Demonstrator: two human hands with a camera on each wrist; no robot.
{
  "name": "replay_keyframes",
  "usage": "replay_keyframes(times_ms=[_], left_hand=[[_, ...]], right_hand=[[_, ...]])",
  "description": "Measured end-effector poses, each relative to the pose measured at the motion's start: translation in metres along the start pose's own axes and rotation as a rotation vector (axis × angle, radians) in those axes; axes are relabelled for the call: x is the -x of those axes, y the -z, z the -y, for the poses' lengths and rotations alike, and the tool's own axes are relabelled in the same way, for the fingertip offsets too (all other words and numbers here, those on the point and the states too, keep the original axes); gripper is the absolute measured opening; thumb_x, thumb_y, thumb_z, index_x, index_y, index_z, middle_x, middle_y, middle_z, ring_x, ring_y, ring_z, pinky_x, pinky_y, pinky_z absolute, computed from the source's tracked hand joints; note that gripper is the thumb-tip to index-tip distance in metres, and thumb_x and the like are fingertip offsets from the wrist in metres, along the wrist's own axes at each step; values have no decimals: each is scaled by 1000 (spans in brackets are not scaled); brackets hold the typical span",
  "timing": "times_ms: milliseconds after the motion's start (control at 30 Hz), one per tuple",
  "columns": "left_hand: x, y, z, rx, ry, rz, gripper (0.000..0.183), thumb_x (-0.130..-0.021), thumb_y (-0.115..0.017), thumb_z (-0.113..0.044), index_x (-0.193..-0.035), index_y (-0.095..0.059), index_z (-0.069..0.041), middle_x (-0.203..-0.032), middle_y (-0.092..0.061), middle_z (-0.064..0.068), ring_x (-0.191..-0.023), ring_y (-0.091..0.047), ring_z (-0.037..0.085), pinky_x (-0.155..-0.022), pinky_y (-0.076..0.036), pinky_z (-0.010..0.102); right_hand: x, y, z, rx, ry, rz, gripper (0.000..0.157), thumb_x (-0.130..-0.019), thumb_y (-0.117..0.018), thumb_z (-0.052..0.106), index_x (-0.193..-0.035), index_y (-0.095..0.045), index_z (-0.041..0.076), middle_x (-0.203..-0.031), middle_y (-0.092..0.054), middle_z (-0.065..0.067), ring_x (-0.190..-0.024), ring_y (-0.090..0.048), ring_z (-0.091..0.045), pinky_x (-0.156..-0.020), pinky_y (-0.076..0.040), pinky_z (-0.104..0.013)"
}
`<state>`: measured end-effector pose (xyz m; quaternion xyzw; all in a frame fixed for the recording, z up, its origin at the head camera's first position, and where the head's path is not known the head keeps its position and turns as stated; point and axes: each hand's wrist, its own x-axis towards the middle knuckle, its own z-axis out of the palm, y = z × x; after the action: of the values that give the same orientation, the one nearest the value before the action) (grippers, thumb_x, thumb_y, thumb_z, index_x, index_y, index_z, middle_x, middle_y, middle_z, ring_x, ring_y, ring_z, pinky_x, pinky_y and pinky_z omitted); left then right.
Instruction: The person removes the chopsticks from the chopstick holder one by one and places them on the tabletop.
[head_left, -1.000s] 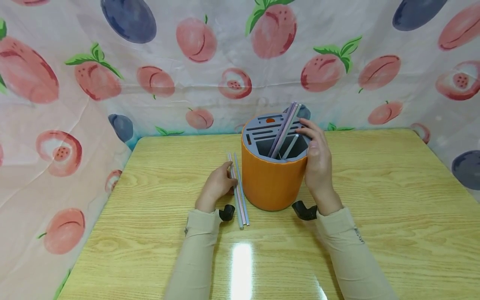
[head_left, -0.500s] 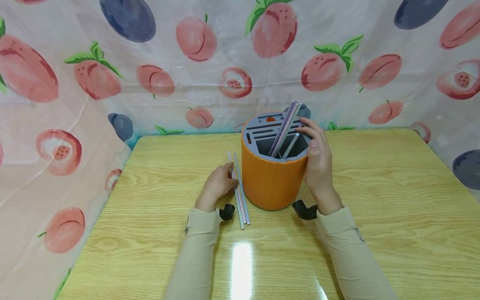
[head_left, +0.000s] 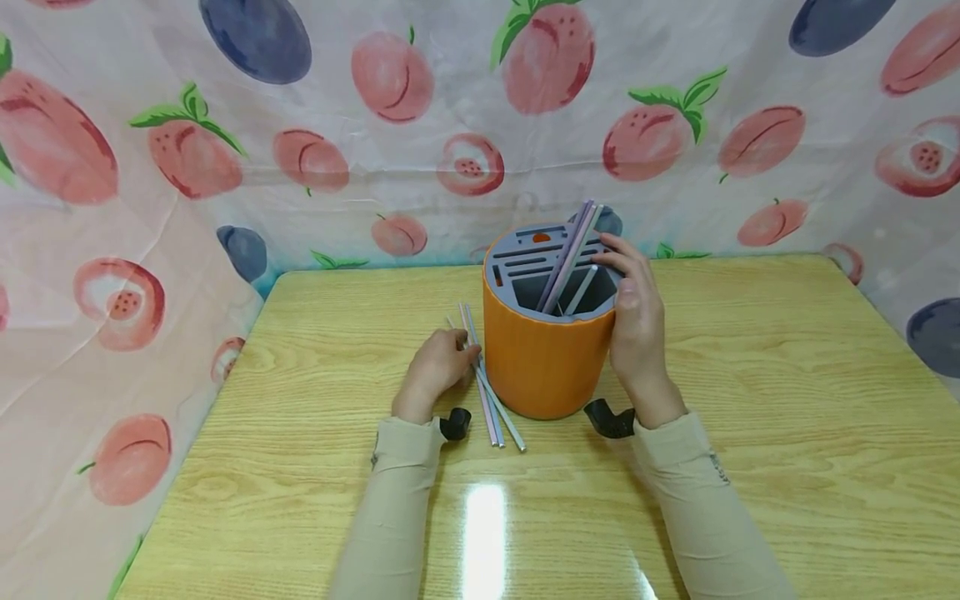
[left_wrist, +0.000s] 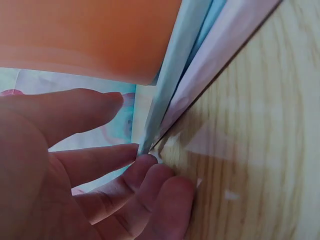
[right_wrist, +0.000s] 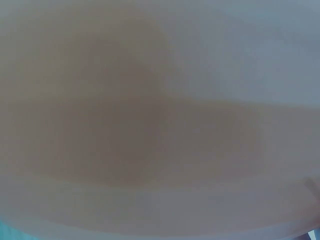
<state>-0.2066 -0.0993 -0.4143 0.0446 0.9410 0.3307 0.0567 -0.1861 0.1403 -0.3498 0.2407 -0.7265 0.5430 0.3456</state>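
An orange cylindrical utensil holder (head_left: pixel 547 367) with a slotted grey top stands upright on the table. Several chopsticks (head_left: pixel 573 254), purple and pale, lean in its large front compartment. My right hand (head_left: pixel 637 333) grips the holder's right side, fingers at the rim. Left of the holder lie a pink chopstick (left_wrist: pixel 217 60), a blue chopstick (left_wrist: pixel 212 20) and a pale green chopstick (left_wrist: pixel 172 75), which crosses over the others. My left hand (head_left: pixel 438 367) touches the green one's far end with its fingertips, and its thumb stands apart from it. The right wrist view is blurred.
The wood-grain table (head_left: pixel 315 358) runs up to a fruit-printed cloth (head_left: pixel 315 225) behind and at the sides. A black wrist piece (head_left: pixel 455 425) sits at the left cuff and another black wrist piece (head_left: pixel 611 421) at the right.
The pale green chopstick has swung across the other two, its near end to the right and far end to the left. My left fingers shifted slightly; the right hand has not moved.
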Motion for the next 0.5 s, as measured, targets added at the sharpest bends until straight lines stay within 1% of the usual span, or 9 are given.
replay_keyframes(times_ms=[100,167,267,333,433,500], left_hand=[[0,1,-1,-19,-17,-22,19,-89,-54,-25,-81,-60,-9,-68,-51,8,-60,-48,19,-51,-35,27],[-1,1,-1,-35,-18,-40,20,-89,-55,-26,-91,-63,-8,-80,-50,9,-68,-48,20,-56,-37,27],[-1,1,-1,-44,-3,-48,30,-88,-55,-27,-110,-62,-8,-96,-49,10,-81,-47,21,-67,-40,30],[-1,1,0,-41,9,-45,37,-89,-54,-29,-118,-58,-7,-104,-49,11,-88,-48,22,-75,-42,32],[-2,0,1,-28,16,-45,41,-89,-54,-30,-121,-55,-4,-115,-48,11,-100,-49,22,-87,-41,35],[-2,1,1,-26,15,-39,39,-88,-55,-29,-116,-58,-2,-119,-48,11,-104,-48,23,-90,-39,36]], right_hand=[[-1,0,0,4,0,0,65,-90,-28,57,-114,-55,3,-133,-41,-7,-126,-30,-21,-105,-20,-36],[-1,-1,-1,4,-6,-5,65,-90,-29,58,-114,-56,4,-134,-41,-5,-126,-31,-20,-105,-20,-35],[-1,0,-1,11,-1,-5,65,-90,-28,58,-114,-56,4,-133,-41,-6,-126,-31,-20,-104,-20,-35],[-1,-1,-1,6,-3,-10,65,-89,-29,59,-113,-56,5,-133,-41,-6,-125,-31,-20,-104,-21,-34],[0,-1,-1,9,3,-11,65,-90,-28,58,-114,-56,5,-133,-41,-8,-125,-31,-20,-104,-21,-34],[0,-1,-1,8,5,-11,64,-90,-28,58,-114,-56,5,-133,-41,-8,-125,-31,-21,-104,-21,-34]])
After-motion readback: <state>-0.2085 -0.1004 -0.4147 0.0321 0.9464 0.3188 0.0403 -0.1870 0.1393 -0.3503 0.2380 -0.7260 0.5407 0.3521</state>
